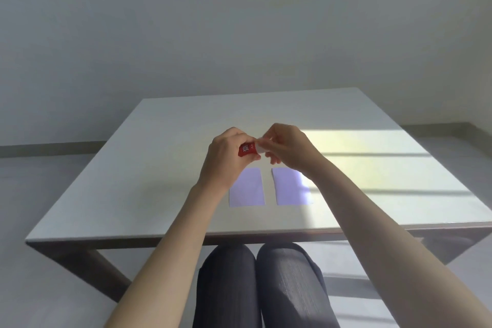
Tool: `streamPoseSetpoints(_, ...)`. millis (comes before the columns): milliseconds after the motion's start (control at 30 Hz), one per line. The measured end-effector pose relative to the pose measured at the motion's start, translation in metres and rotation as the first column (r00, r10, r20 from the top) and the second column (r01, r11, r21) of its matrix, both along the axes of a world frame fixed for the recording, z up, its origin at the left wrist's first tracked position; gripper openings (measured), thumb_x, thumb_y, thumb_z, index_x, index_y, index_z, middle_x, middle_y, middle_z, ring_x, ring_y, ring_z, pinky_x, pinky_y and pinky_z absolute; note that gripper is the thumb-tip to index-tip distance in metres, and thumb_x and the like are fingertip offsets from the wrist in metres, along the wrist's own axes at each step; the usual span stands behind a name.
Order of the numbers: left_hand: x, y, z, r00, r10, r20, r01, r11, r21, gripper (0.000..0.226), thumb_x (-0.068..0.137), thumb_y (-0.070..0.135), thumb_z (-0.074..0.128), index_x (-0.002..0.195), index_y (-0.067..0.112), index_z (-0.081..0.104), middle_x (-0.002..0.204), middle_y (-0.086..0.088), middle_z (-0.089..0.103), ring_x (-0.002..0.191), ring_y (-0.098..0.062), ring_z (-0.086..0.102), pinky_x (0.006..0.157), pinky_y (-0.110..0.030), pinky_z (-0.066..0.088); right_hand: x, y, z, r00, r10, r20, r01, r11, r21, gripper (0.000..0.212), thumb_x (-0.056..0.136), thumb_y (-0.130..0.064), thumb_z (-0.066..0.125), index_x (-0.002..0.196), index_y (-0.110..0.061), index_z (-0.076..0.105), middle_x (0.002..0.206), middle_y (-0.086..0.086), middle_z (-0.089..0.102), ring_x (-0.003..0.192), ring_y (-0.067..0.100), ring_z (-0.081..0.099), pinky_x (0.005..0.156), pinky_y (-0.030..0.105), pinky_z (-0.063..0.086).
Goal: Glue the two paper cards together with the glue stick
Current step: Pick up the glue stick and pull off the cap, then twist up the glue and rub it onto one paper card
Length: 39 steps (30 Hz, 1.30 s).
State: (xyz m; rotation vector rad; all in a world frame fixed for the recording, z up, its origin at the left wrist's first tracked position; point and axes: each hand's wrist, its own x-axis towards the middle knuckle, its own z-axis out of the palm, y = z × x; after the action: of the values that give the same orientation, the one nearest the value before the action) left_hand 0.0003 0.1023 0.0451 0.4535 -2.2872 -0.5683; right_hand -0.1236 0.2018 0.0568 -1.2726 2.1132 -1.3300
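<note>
Two pale purple paper cards lie flat side by side on the white table [133,181], the left card [249,190] and the right card [290,186], a narrow gap between them. Above and just beyond them I hold a red glue stick [247,149] sideways in the air. My left hand [227,157] is wrapped around its red body. My right hand [288,146] pinches its white cap end [261,147] with thumb and fingertips. Both forearms partly cover the cards' outer corners.
The table's near edge [186,238] runs just above my knees. A patch of sunlight with shadow bars falls across the table's right half [386,162]. A plain wall stands behind.
</note>
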Motion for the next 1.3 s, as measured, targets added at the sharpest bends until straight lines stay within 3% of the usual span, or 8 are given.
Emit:
streamPoseSetpoints(100, 0.002, -0.003, 0.000, 1.000, 0.016, -0.015, -0.016, 1.000, -0.003, 0.026, 0.068, 0.014, 0.081, 0.091, 0.007, 0.074, 0.086, -0.008, 0.067, 0.073, -0.021, 0.061, 0.069, -0.030, 0.050, 0.000, 0.001, 0.000, 0.994, 0.083, 0.075, -0.084, 0.997, 0.001, 0.028, 0.081, -0.030, 0.070, 0.105, -0.019, 0.060, 0.086, 0.001, 0.063, 0.061, 0.016, 0.061, 0.059, 0.027, 0.051)
streamPoseSetpoints(233, 0.001, -0.005, -0.001, 1.000, 0.030, 0.005, -0.029, 0.999, -0.026, 0.025, 0.066, 0.013, 0.082, 0.089, 0.006, 0.073, 0.085, -0.008, 0.067, 0.072, -0.022, 0.060, 0.067, -0.031, 0.049, 0.004, -0.005, -0.003, 0.999, -0.043, 0.001, 0.043, 0.999, -0.028, 0.020, 0.087, -0.029, 0.063, 0.078, -0.012, 0.062, 0.062, -0.002, 0.065, 0.043, 0.005, 0.059, 0.048, 0.022, 0.048)
streamPoseSetpoints(400, 0.009, -0.019, -0.007, 0.993, 0.115, -0.028, -0.110, 0.986, 0.125, 0.018, 0.072, 0.027, 0.078, 0.081, 0.012, 0.072, 0.074, -0.002, 0.067, 0.063, -0.014, 0.063, 0.063, -0.025, 0.049, -0.021, -0.002, -0.005, 0.981, -0.192, -0.019, 0.185, 0.963, -0.196, 0.013, 0.083, -0.006, 0.067, 0.096, -0.006, 0.068, 0.085, 0.010, 0.067, 0.069, 0.028, 0.065, 0.069, 0.036, 0.054)
streamPoseSetpoints(533, 0.016, -0.019, -0.015, 0.968, 0.215, -0.126, -0.151, 0.909, 0.388, 0.011, 0.074, 0.024, 0.076, 0.078, 0.017, 0.068, 0.061, 0.003, 0.066, 0.047, -0.001, 0.060, 0.049, -0.006, 0.042, -0.061, 0.000, -0.029, 0.871, -0.413, -0.267, 0.412, 0.909, -0.063, 0.035, 0.083, -0.005, 0.060, 0.118, -0.005, 0.062, 0.111, 0.019, 0.064, 0.096, 0.033, 0.062, 0.083, 0.028, 0.043)
streamPoseSetpoints(700, 0.017, -0.018, -0.014, 0.944, 0.306, -0.124, -0.202, 0.831, 0.518, 0.010, 0.077, 0.022, 0.071, 0.074, 0.024, 0.062, 0.050, 0.027, 0.061, 0.060, 0.023, 0.056, 0.059, 0.005, 0.035, -0.086, 0.002, -0.065, 0.853, -0.338, -0.398, 0.422, 0.895, 0.145, 0.052, 0.086, 0.001, 0.051, 0.137, -0.003, 0.042, 0.126, 0.021, 0.057, 0.117, 0.036, 0.052, 0.094, 0.038, 0.041)
streamPoseSetpoints(1067, 0.012, -0.023, -0.015, 0.908, 0.346, -0.238, -0.078, 0.696, 0.714, 0.007, 0.074, 0.035, 0.073, 0.076, 0.032, 0.067, 0.077, 0.014, 0.071, 0.078, -0.009, 0.067, 0.076, -0.027, 0.051, -0.093, 0.012, -0.075, 0.815, -0.244, -0.526, 0.397, 0.896, 0.199, 0.061, 0.088, -0.015, 0.060, 0.142, -0.003, 0.034, 0.132, 0.024, 0.054, 0.120, 0.039, 0.049, 0.099, 0.043, 0.041)
streamPoseSetpoints(1167, 0.004, -0.016, -0.017, 0.876, 0.354, -0.327, 0.037, 0.627, 0.778, 0.010, 0.076, 0.026, 0.073, 0.085, 0.021, 0.070, 0.079, 0.006, 0.071, 0.072, -0.008, 0.063, 0.077, -0.027, 0.052, -0.044, 0.007, -0.058, 0.909, -0.298, -0.291, 0.282, 0.955, -0.097, 0.050, 0.089, -0.019, 0.063, 0.135, -0.005, 0.048, 0.126, 0.020, 0.059, 0.100, 0.032, 0.063, 0.089, 0.033, 0.045)
streamPoseSetpoints(1300, -0.006, -0.005, -0.016, 0.839, 0.359, -0.408, 0.171, 0.539, 0.825, 0.003, 0.082, 0.016, 0.069, 0.081, 0.019, 0.070, 0.083, 0.003, 0.069, 0.082, -0.012, 0.066, 0.072, -0.021, 0.053, 0.026, 0.002, -0.047, 0.971, -0.005, 0.239, 0.062, 0.971, -0.231, 0.032, 0.093, -0.019, 0.057, 0.124, -0.014, 0.056, 0.106, 0.008, 0.065, 0.071, 0.019, 0.069, 0.071, 0.032, 0.056)
